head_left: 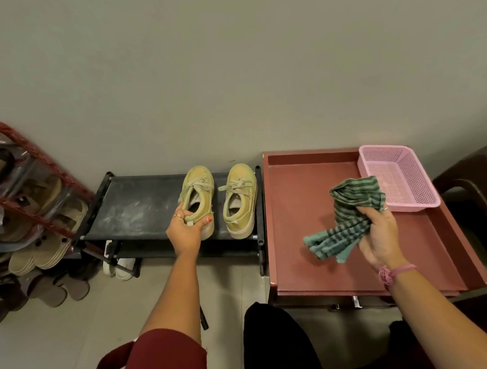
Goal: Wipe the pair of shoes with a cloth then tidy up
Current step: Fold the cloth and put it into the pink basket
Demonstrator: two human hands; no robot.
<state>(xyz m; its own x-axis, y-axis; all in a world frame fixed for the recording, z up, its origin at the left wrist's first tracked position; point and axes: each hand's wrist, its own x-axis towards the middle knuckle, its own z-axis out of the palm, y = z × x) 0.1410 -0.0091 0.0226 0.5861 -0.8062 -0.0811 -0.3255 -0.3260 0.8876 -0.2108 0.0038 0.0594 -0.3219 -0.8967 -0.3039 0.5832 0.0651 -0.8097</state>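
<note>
Two yellow shoes: one [198, 200] at nine o'clock of the other [241, 201], both on one black rack [136, 209]. One striped cloth [348, 218]. One pink basket [400, 176], at one o'clock of the cloth. One red table [297, 209]. Two hands: a left hand [187, 231] and a right hand [380, 236]. One white pair of shoes [119, 265] under the rack, at seven o'clock of the yellow ones. One red stand [17, 196] at the far nine o'clock side, holding many sandals, too crowded to count. One dark stool [473, 180] at three o'clock.
</note>
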